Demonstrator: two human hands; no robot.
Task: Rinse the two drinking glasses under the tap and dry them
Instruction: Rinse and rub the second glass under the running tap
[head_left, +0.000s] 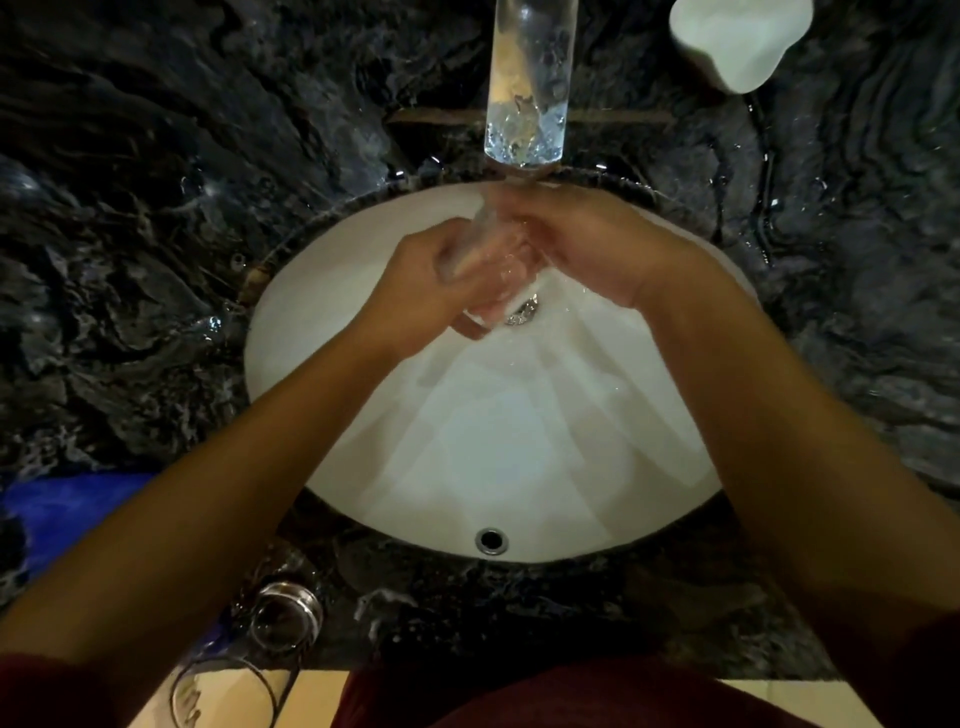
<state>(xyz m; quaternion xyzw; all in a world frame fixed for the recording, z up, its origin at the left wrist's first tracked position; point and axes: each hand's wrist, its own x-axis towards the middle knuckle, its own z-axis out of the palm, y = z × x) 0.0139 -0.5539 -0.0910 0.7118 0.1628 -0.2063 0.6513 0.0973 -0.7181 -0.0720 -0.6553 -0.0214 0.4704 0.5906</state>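
Note:
A clear drinking glass (501, 293) is held low over the white sink basin (519, 441), right under the running water from the tap (527, 88). My left hand (426, 296) grips the glass from the left side. My right hand (597, 249) closes on it from the right, with its fingers at the glass where the water hits. The stream and my fingers blur much of the glass. A second clear glass (260, 644) stands on the dark marble counter's front edge at lower left, apart from both hands.
The dark marble counter (156, 260) surrounds the round basin and is wet with drops. A blue cloth (72, 509) lies at the left edge. A white container (737, 41) stands at the back right. The drain (522, 312) sits just beneath the held glass.

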